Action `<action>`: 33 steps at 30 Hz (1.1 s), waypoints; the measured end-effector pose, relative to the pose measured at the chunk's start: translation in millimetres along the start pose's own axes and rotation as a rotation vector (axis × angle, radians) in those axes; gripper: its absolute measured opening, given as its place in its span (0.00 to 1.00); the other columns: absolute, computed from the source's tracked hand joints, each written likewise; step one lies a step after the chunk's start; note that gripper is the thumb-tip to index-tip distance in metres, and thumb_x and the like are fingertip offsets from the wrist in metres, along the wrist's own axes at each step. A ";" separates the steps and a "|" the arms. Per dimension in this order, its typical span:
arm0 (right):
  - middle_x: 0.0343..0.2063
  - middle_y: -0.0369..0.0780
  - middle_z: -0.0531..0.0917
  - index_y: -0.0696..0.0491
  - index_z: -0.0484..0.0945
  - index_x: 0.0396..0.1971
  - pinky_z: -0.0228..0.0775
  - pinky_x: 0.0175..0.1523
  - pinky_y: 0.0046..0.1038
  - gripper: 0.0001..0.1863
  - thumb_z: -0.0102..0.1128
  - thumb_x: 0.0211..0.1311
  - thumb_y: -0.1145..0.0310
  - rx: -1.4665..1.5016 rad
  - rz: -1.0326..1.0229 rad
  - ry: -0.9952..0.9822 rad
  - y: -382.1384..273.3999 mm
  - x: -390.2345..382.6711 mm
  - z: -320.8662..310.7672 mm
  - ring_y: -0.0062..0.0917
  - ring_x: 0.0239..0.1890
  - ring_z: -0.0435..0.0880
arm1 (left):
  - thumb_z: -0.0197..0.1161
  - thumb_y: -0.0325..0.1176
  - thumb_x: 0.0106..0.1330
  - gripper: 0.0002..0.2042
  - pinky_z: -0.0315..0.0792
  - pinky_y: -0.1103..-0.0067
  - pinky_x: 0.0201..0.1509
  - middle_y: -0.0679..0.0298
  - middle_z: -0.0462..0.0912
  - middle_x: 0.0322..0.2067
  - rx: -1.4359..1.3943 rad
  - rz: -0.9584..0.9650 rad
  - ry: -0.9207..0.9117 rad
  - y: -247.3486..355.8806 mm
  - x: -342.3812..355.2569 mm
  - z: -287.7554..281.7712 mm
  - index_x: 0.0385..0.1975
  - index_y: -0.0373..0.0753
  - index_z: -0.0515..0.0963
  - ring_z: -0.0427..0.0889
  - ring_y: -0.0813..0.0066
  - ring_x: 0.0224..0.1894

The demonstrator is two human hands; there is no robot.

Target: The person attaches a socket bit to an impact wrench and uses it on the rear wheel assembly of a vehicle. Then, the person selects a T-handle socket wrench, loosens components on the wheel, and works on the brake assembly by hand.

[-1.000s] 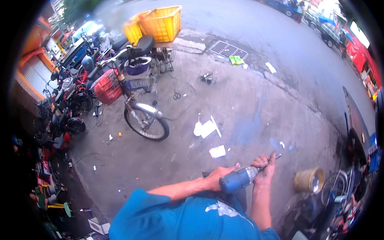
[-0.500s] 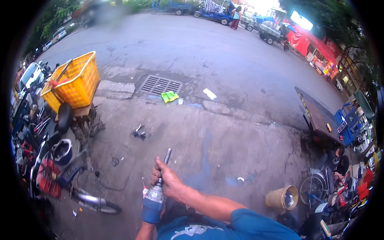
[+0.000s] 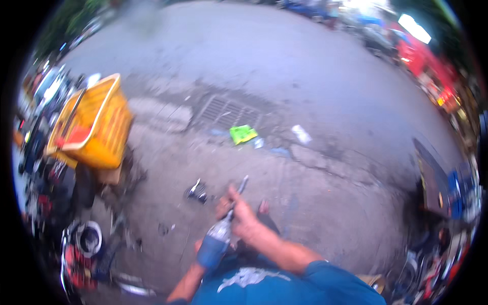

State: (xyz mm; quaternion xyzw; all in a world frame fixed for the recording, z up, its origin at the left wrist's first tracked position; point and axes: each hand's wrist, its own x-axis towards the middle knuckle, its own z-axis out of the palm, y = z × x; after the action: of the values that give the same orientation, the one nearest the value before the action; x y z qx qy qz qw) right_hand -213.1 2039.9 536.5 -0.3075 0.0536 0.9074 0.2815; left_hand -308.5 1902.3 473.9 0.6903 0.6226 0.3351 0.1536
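Note:
I hold what looks like a blue and silver power tool [image 3: 212,251] in front of my body, tilted up and to the right. Its silver front narrows toward a slim metal rod [image 3: 244,183]. My right hand [image 3: 242,215] is closed around the rod, whose bare end sticks out beyond the fingers. Mostly hidden by the blue body, my left hand [image 3: 198,246] is at the rear of the tool. Ahead and slightly left of the hands, a small dark and silver part [image 3: 196,191] lies on the concrete. Motion blurs the finer details.
A yellow crate [image 3: 104,129] stands at the left, above parked bikes. Beyond the hands are a drain grate [image 3: 227,112], a green packet [image 3: 243,134] and a white scrap [image 3: 301,133]. At the right stands a dark flat board [image 3: 431,178]. My foot [image 3: 263,207] shows near the right hand.
The view has shifted, so the ground and crate sit differently in it and look blurred. Both hands still hold the tool and rod, now farther right in view. A foot has come into sight.

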 end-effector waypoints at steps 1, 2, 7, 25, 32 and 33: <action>0.12 0.29 0.60 0.44 0.59 0.18 0.55 0.22 0.22 0.20 0.54 0.60 0.49 -0.055 -0.041 0.054 -16.5 11.2 10.7 0.17 0.14 0.59 | 0.66 0.35 0.50 0.16 0.74 0.71 0.39 0.56 0.79 0.36 -0.045 -0.027 0.025 -9.2 14.8 7.6 0.39 0.38 0.76 0.80 0.61 0.37; 0.12 0.29 0.59 0.44 0.59 0.17 0.55 0.22 0.21 0.21 0.53 0.60 0.49 -0.121 -0.080 0.099 -34.5 25.2 23.2 0.17 0.14 0.59 | 0.67 0.34 0.49 0.16 0.75 0.73 0.39 0.57 0.80 0.36 -0.073 -0.058 0.052 -20.0 32.0 16.9 0.38 0.38 0.77 0.81 0.63 0.36; 0.11 0.29 0.57 0.44 0.58 0.17 0.56 0.21 0.22 0.22 0.53 0.60 0.47 -0.297 0.059 -0.010 -108.5 127.9 54.1 0.17 0.14 0.58 | 0.67 0.30 0.46 0.15 0.76 0.75 0.35 0.57 0.81 0.34 -0.349 -0.309 0.287 -77.5 114.5 63.2 0.35 0.37 0.78 0.82 0.64 0.34; 0.12 0.28 0.59 0.43 0.59 0.18 0.62 0.23 0.23 0.21 0.57 0.57 0.47 -0.606 0.578 -0.136 -115.1 407.7 224.2 0.16 0.15 0.61 | 0.62 0.37 0.53 0.17 0.71 0.73 0.49 0.61 0.79 0.40 -0.730 -0.884 0.933 -221.0 287.9 34.9 0.43 0.42 0.75 0.78 0.66 0.42; 0.11 0.27 0.57 0.43 0.59 0.16 0.64 0.28 0.28 0.22 0.53 0.58 0.45 -0.608 0.739 0.007 -75.8 532.8 241.3 0.16 0.15 0.59 | 0.66 0.25 0.49 0.18 0.66 0.73 0.49 0.57 0.76 0.36 -0.067 -0.884 0.981 -282.7 343.0 -56.1 0.41 0.32 0.71 0.75 0.68 0.43; 0.11 0.27 0.57 0.43 0.59 0.16 0.64 0.29 0.29 0.22 0.53 0.58 0.45 -0.584 0.754 0.037 -68.9 545.7 243.9 0.16 0.15 0.59 | 0.66 0.25 0.49 0.18 0.66 0.73 0.49 0.57 0.76 0.36 -0.065 -0.910 0.996 -289.9 345.4 -64.0 0.41 0.32 0.71 0.75 0.68 0.43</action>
State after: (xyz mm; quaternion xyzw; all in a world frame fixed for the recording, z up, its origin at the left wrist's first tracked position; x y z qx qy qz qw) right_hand -660.3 2424.2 417.0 -0.3488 -0.0907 0.9178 -0.1667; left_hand -569.6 2273.1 431.8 0.1175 0.8375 0.5336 -0.0052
